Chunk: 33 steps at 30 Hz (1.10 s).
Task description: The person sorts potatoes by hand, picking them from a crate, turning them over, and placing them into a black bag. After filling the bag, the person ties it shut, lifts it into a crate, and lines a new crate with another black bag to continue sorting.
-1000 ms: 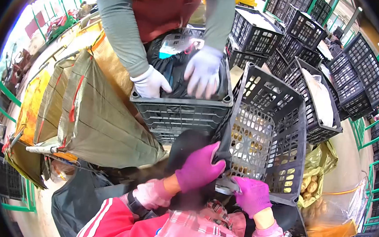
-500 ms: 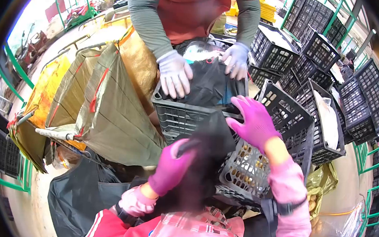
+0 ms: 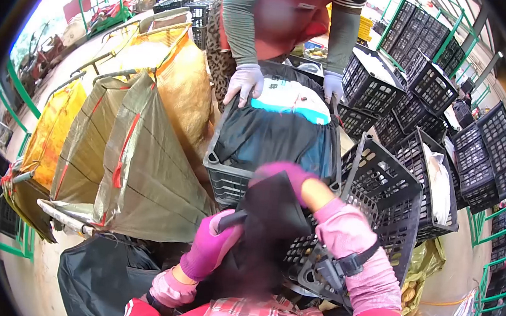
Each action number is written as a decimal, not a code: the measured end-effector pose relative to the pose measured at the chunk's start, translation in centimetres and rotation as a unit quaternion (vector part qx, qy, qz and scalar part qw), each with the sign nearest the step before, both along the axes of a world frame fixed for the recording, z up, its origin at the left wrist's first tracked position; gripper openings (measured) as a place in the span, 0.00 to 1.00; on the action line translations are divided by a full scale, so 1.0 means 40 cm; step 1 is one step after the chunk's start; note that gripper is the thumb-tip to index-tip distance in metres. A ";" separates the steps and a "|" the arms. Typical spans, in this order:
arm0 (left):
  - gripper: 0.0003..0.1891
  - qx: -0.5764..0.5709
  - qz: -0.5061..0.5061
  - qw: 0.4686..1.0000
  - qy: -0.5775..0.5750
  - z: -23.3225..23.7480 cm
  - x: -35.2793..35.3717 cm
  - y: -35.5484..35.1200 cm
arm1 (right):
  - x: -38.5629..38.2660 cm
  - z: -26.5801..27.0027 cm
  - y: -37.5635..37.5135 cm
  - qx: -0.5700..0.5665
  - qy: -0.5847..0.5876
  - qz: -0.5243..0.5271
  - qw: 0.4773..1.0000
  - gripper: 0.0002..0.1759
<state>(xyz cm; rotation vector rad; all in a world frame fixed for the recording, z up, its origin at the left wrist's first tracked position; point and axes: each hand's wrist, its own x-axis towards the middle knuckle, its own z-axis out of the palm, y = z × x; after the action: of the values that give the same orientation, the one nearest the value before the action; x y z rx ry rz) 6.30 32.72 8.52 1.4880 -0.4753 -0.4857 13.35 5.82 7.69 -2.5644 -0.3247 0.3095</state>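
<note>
My left hand point(image 3: 214, 241), in a magenta glove, is closed around a black handle-like piece point(image 3: 233, 220). A blurred dark shape point(image 3: 276, 204) hangs close to the camera and hides what lies beyond that piece. My right hand point(image 3: 284, 175), in a matching glove, is smeared by motion at the front rim of a black crate point(image 3: 228, 177); its fingers are partly hidden. Dark fabric point(image 3: 278, 139) covers the crate's contents, with a white-and-blue printed bag point(image 3: 296, 99) on top. Another person's white-gloved hands point(image 3: 245, 83) rest at the crate's far corners.
An open black crate point(image 3: 382, 174) leans at the right, beside stacked crates point(image 3: 434, 83). Large olive sacks point(image 3: 150, 174) on metal frames and a yellow sack point(image 3: 182, 81) stand left. Black fabric point(image 3: 104, 274) lies at lower left, an olive bag point(image 3: 425, 269) at lower right.
My right hand has moved left and toward me along the crate's front. The other person's hands have shifted outward to the far corners, exposing more of the white-and-blue bag.
</note>
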 end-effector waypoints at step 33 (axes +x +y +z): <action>0.12 0.000 -0.021 0.988 0.154 -0.148 0.047 0.003 | 0.029 0.125 0.041 -0.069 0.223 0.016 0.972 0.37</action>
<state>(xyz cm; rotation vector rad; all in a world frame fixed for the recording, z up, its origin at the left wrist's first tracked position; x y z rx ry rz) 8.19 32.86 2.59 1.3745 -0.2626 -0.7369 14.52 7.48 12.67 -2.5297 -0.1797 0.9301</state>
